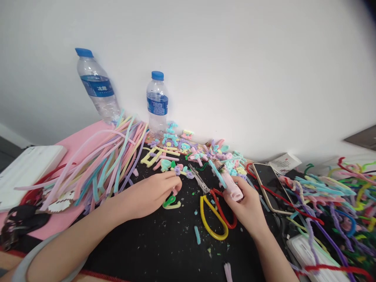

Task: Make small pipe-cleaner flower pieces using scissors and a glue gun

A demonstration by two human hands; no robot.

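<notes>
My left hand (152, 192) rests on the black mat (164, 250), fingers curled around a small pink pipe-cleaner piece near a green and yellow loop (170, 203). My right hand (246, 206) grips a pink tube-shaped tool (235, 188) with a light blue pipe cleaner (217, 172) sticking out of its far end. Scissors (210, 203) with yellow and red handles lie open between my hands, blades pointing away from me.
Long pastel pipe cleaners (108, 164) lie fanned at the left on a pink sheet. Two water bottles (157, 103) stand against the wall. A phone (268, 184) lies at the right beside a tangle of bright pipe cleaners (331, 196). Small bent pieces (188, 150) crowd the back.
</notes>
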